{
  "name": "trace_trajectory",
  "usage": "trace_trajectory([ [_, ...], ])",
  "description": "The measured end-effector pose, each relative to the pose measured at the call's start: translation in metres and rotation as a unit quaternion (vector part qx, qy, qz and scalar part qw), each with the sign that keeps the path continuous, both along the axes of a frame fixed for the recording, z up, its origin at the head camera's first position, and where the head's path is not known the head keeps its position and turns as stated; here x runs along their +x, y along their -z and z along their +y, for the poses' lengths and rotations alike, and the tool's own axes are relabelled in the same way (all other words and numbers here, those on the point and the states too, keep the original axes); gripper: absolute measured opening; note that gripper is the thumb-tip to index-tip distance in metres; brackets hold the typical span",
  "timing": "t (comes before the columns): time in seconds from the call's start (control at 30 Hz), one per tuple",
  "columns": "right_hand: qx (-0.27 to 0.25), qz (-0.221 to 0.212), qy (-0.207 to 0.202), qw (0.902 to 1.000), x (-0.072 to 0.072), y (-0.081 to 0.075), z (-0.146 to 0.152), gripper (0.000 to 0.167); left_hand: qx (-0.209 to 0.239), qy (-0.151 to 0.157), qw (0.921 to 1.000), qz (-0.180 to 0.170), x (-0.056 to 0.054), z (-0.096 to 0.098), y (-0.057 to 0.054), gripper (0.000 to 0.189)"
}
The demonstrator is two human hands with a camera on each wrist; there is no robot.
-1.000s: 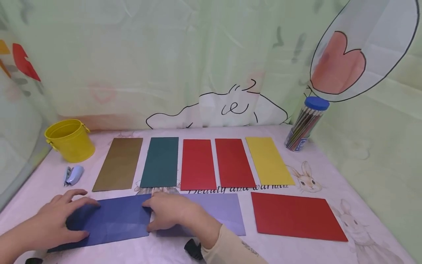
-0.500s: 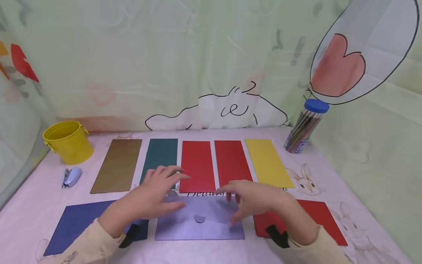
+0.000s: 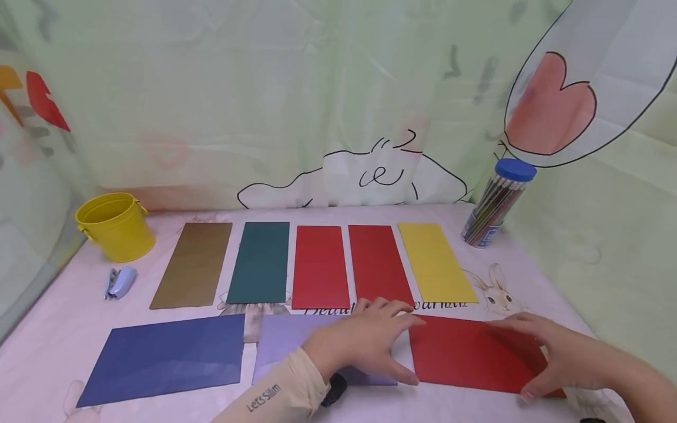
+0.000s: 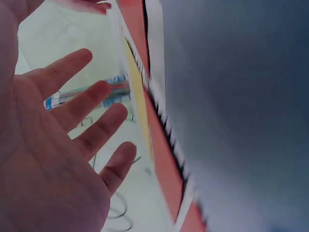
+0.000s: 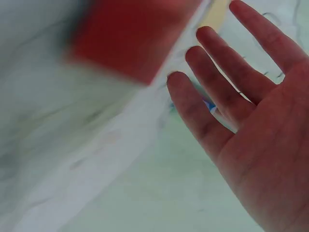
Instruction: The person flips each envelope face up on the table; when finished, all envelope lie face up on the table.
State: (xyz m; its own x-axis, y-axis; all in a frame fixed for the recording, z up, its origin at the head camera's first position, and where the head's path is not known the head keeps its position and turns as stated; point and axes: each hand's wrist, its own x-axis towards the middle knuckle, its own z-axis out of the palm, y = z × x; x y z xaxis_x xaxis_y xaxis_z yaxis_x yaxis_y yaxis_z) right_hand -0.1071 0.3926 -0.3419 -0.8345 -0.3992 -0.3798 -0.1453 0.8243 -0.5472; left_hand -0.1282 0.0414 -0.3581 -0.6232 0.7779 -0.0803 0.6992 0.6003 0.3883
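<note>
A flat red rectangular piece (image 3: 460, 352) lies crosswise at the front right of the table. My left hand (image 3: 370, 341) hovers by its left end, fingers spread, over the right part of a flat lavender piece (image 3: 296, 332). At the red piece's right end is my right hand (image 3: 566, 355), its fingers and thumb bent around the corner area without gripping. Both wrist views show bare palms, with the left fingers (image 4: 87, 137) and right fingers (image 5: 212, 77) loosely extended and nothing between them. A matching blue piece (image 3: 169, 358) lies at the front left.
Behind stands a row of flat pieces: brown (image 3: 193, 264), dark green (image 3: 259, 261), two red, and yellow (image 3: 438, 261). A yellow bucket (image 3: 114, 229) and a light-blue stapler (image 3: 120, 283) are at left. A blue-lidded jar of pencils (image 3: 497, 205) stands back right.
Both hands have left the blue piece, passed over the lavender one and shifted right to the front red piece. The flat pieces keep their places on the table.
</note>
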Motion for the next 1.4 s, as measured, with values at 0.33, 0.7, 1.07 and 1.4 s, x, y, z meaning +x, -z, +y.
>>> trace_trajectory([
  [0.33,0.017,-0.010,0.059,0.9980,0.011,0.026,0.026,0.112,-0.031,0.001,0.9986,-0.044,0.007,0.014,0.015,0.093],
  [0.7,0.053,0.016,0.052,0.9971,0.011,0.026,0.025,0.097,-0.068,0.015,0.9970,0.035,0.016,0.018,0.019,0.085],
  [1.07,0.058,0.018,0.068,0.9958,0.017,0.024,0.022,0.101,-0.091,-0.022,0.9944,0.050,0.023,0.022,0.015,0.085],
  [1.4,0.064,0.036,0.023,0.9971,0.026,0.022,0.032,0.078,-0.103,-0.017,0.9907,0.087,0.028,0.026,0.011,0.072],
])
